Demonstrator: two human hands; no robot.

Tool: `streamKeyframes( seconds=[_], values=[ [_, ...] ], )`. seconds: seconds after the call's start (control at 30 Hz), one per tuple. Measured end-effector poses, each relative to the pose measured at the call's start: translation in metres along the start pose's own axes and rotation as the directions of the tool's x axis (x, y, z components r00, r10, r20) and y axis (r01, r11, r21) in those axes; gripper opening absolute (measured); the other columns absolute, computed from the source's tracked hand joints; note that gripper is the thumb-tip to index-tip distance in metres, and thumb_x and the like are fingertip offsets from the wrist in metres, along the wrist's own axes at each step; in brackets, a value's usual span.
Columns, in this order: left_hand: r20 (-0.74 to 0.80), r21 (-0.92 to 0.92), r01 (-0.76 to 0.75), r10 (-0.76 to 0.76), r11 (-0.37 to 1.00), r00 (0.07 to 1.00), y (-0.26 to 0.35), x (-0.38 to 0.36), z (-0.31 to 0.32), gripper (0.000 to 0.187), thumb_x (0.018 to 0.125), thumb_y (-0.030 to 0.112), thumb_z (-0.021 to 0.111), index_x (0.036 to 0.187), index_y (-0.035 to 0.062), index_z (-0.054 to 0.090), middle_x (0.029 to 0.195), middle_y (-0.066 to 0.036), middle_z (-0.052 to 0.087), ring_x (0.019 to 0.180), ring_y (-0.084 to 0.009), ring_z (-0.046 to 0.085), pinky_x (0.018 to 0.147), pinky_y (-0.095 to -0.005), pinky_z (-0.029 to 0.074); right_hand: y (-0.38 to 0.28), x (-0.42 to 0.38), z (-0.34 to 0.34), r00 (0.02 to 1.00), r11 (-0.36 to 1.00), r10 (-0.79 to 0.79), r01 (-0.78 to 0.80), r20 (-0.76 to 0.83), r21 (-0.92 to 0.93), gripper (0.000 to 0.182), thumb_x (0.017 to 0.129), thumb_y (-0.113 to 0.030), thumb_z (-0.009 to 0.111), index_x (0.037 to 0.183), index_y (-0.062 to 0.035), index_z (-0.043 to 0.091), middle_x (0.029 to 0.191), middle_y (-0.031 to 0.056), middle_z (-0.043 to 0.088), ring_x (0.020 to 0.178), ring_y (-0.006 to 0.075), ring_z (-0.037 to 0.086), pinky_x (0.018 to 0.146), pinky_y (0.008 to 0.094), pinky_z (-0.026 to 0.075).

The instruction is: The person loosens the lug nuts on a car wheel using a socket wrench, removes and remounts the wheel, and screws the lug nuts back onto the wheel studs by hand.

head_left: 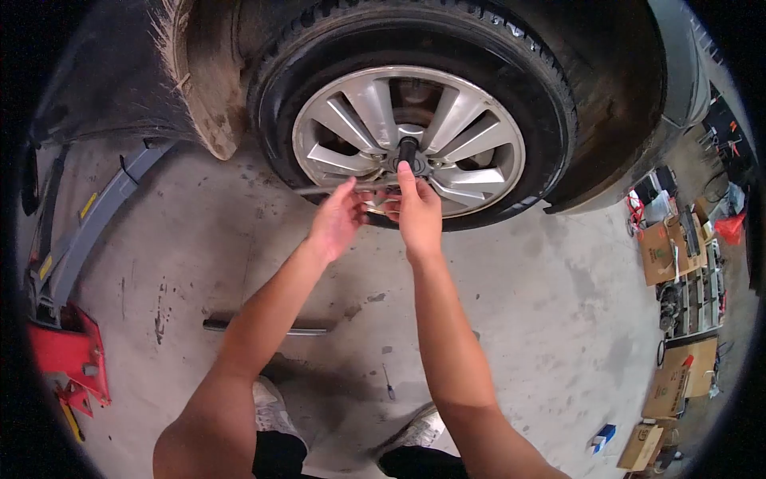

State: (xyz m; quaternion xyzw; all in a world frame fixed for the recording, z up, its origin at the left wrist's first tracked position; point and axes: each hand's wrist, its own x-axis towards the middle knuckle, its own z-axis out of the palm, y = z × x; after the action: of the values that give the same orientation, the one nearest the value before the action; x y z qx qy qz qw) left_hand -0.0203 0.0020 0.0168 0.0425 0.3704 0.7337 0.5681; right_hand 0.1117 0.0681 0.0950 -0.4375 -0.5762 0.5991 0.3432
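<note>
A car wheel (373, 96) with a silver spoked rim and black tire is in front of me. At its hub stands a lug wrench with a black cylindrical end (408, 150) and a thin metal bar that reaches left across the lower rim. My right hand (417, 209) is closed around the wrench just below the hub, thumb lying along the black end. My left hand (339, 217) has its fingers curled at the metal bar, slightly blurred. The hands partly hide the middle of the wrench, and its contact with the wheel is not clear.
On the floor lie a screwdriver (388, 383) and a dark, silver-edged bar (303, 330). A grey lift arm (104, 215) and red equipment (68, 351) stand left. Cardboard boxes (666, 251) and parts line the right side. The fender (614, 104) overhangs the wheel.
</note>
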Motion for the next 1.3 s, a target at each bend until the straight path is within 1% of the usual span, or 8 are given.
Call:
streamKeyframes(
  seconds=[0.2,0.43,0.53,0.73,0.87,0.93,1.07,1.3],
  values=[
    [0.278,0.507,-0.587,0.525,0.631,0.804,0.069,-0.028,0.058,0.02,0.098,0.023,0.07,0.101,0.0039,0.064,0.083,-0.004,0.071,0.074,-0.0109,0.066,0.07,-0.0262,0.05,0.01,-0.002,0.002,0.943,0.65,0.162,-0.323,0.29,0.688,0.052,0.102,-0.058,0.054,0.109,-0.0075,0.063,0.095,0.0082,0.075,0.073,0.0105,0.061,0.067,0.0262,0.049],
    [0.363,0.537,-0.631,0.521,0.561,0.772,0.07,-0.032,0.06,0.019,0.096,0.018,0.072,0.105,0.002,0.067,0.09,-0.005,0.074,0.077,-0.0103,0.067,0.072,-0.0259,0.052,0.02,0.002,0.009,0.991,0.936,0.043,0.004,-0.125,0.351,0.049,0.101,-0.051,0.06,0.101,-0.0032,0.067,0.081,0.0091,0.074,0.06,0.0123,0.057,0.058,0.0305,0.048],
    [0.108,0.506,-0.409,0.414,0.759,0.904,0.055,-0.014,0.021,0.021,0.097,0.026,0.072,0.103,0.0071,0.065,0.087,-0.002,0.071,0.076,-0.0109,0.064,0.072,-0.0273,0.05,0.009,-0.01,0.016,0.873,0.9,-0.395,0.304,-0.287,-0.313,0.05,0.096,-0.046,0.068,0.103,0.0032,0.068,0.073,0.013,0.071,0.06,0.0188,0.064,0.059,0.0371,0.051],
    [0.054,0.076,0.259,-0.263,0.963,0.963,0.01,-0.002,-0.012,0.025,0.094,0.041,0.071,0.099,0.0172,0.063,0.088,0.004,0.064,0.08,-0.0144,0.057,0.073,-0.0307,0.044,-0.005,-0.02,0.017,0.869,0.821,-0.434,0.273,-0.238,-0.502,0.045,0.092,-0.036,0.073,0.104,0.0065,0.068,0.07,0.0178,0.067,0.064,0.0241,0.069,0.063,0.0383,0.052],
    [-0.061,0.359,-0.319,0.364,0.877,0.93,0.028,-0.007,0.011,0.026,0.097,0.037,0.069,0.099,0.0121,0.063,0.073,0.003,0.06,0.066,-0.0112,0.055,0.063,-0.026,0.042,0.013,-0.006,0.012,0.972,0.982,-0.188,0.191,-0.141,0.006,0.039,0.1,-0.038,0.065,0.105,0.0001,0.067,0.082,0.0116,0.073,0.066,0.0176,0.065,0.065,0.0358,0.053],
    [0.152,0.639,-0.545,0.606,0.542,0.781,0.056,-0.016,0.031,0.028,0.099,0.031,0.068,0.089,0.0056,0.065,0.072,0.001,0.062,0.065,-0.0073,0.056,0.062,-0.0242,0.043,0.006,-0.009,0.01,0.948,0.529,0.193,-0.317,0.253,0.787,0.035,0.102,-0.039,0.061,0.108,-0.005,0.064,0.092,0.0095,0.073,0.071,0.0143,0.063,0.07,0.0307,0.052],
    [0.259,0.818,-0.535,0.696,0.211,0.67,0.086,-0.055,0.084,0.025,0.1,0.024,0.067,0.093,0.001,0.067,0.074,-0.001,0.065,0.067,-0.0071,0.058,0.063,-0.0241,0.045,0.009,-0.009,0.01,0.868,0.159,0.022,-0.494,0.497,0.855,0.041,0.102,-0.04,0.06,0.108,0.0002,0.062,0.095,0.0109,0.074,0.07,0.0119,0.06,0.072,0.0276,0.051],
    [-0.134,0.292,-0.354,0.404,0.888,0.905,0.047,-0.018,0.007,0.026,0.1,0.03,0.062,0.103,0.0046,0.063,0.083,-0.003,0.067,0.072,-0.0122,0.061,0.068,-0.0274,0.05,0.016,0.001,0.014,0.999,0.935,0.048,-0.036,-0.026,0.354,0.036,0.095,-0.035,0.072,0.094,0.0009,0.068,0.083,0.0094,0.074,0.062,0.0124,0.06,0.064,0.0302,0.051]
  ],
)
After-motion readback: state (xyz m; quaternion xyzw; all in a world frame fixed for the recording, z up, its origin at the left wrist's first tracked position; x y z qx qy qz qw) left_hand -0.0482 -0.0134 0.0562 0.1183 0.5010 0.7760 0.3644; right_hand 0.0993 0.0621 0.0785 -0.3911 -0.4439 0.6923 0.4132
